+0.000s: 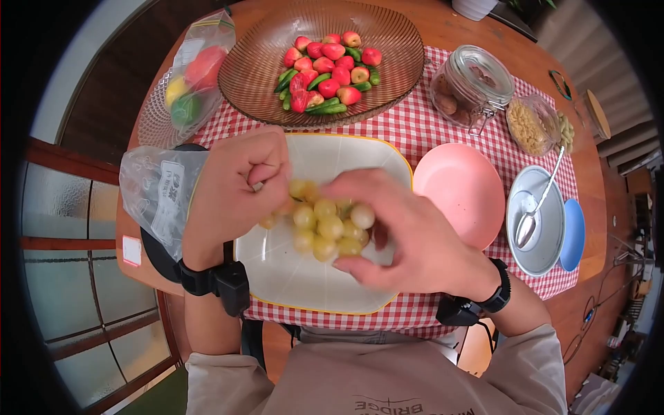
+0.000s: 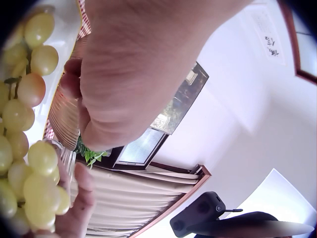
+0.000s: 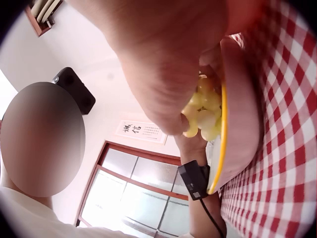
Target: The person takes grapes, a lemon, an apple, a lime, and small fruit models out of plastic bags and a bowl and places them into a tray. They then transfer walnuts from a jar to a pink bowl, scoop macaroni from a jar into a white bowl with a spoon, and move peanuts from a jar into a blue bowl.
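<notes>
A bunch of yellow-green grapes (image 1: 328,225) is over the white yellow-rimmed tray (image 1: 277,277); its grapes look large in the left wrist view. My left hand (image 1: 242,190), fingers curled, is at the bunch's upper left and seems to pinch its stem, though the fingertips are partly hidden. From the right, my right hand (image 1: 415,238) curves its thumb and fingers around the grapes. In the right wrist view, the right hand (image 3: 163,64) covers part of the bunch (image 3: 205,109), its thumb against a grape.
Beyond the tray stands a ribbed bowl (image 1: 242,76) with red fruits and green peppers. A pink plate (image 1: 460,197), a metal bowl (image 1: 536,235) with a spoon, a blue dish (image 1: 573,235) and jars (image 1: 474,86) stand right. Plastic bags (image 1: 162,200) lie left.
</notes>
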{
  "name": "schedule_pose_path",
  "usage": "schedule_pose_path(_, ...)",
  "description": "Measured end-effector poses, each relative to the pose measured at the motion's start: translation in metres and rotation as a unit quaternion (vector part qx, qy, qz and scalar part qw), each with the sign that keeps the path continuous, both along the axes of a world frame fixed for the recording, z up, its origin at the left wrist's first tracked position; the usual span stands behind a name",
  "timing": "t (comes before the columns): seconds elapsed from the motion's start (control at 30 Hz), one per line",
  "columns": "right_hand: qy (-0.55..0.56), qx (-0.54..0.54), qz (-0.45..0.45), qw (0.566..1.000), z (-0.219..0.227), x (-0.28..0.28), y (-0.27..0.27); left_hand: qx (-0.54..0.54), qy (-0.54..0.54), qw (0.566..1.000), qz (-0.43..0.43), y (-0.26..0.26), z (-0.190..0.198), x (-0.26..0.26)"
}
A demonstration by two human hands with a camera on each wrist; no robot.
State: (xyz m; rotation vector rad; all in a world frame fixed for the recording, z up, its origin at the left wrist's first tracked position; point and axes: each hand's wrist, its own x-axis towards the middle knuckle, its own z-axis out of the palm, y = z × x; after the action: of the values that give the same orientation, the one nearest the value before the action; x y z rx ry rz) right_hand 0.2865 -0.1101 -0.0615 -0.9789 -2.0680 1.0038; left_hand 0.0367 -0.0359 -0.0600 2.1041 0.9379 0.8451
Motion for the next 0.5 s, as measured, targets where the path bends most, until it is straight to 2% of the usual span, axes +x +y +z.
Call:
schedule_pose_path(0.03, 0.097, -0.078, -0.057, 0.991, 0.004, -0.001, -0.001, 0.000, 0.000, 1.000, 0.000, 0.000, 0.000, 0.000)
schedule_pose_path(0.07, 0.097, -0.078, -0.057, 0.991, 0.005, 0.001, -0.001, -0.028, -0.025, 0.999, -0.001, -0.001, -0.001, -0.001)
schedule_pose_path(0.1, 0.075, -0.053, -0.106, 0.990, 0.005, 0.005, 0.000, -0.056, -0.050, 0.997, -0.002, -0.002, -0.001, -0.001)
schedule_pose_path(0.13, 0.052, -0.027, -0.155, 0.986, 0.006, 0.009, 0.002, -0.056, -0.050, 0.997, -0.002, -0.002, 0.000, 0.000)
schedule_pose_path(0.17, 0.051, -0.027, -0.155, 0.986, -0.001, 0.015, 0.008, -0.067, -0.021, 0.997, -0.044, -0.001, 0.002, 0.001)
schedule_pose_path(0.2, -0.028, 0.135, -0.151, 0.979, -0.013, 0.023, 0.017, -0.079, 0.008, 0.993, -0.085, -0.001, 0.003, 0.003)
schedule_pose_path(0.23, -0.106, 0.292, -0.142, 0.940, -0.016, 0.024, 0.023, -0.079, 0.008, 0.993, -0.085, -0.001, 0.003, 0.005)
schedule_pose_path(0.3, -0.124, 0.253, -0.119, 0.952, -0.008, 0.023, 0.018, -0.054, 0.056, 0.984, -0.163, -0.001, 0.001, 0.009)
schedule_pose_path(0.43, -0.154, 0.215, -0.079, 0.961, -0.009, 0.007, 0.012, -0.006, 0.129, 0.979, -0.155, -0.002, 0.001, 0.007)
schedule_pose_path(0.5, -0.199, 0.212, -0.064, 0.955, -0.005, 0.006, 0.012, -0.088, 0.109, 0.981, -0.131, -0.006, 0.001, 0.010)
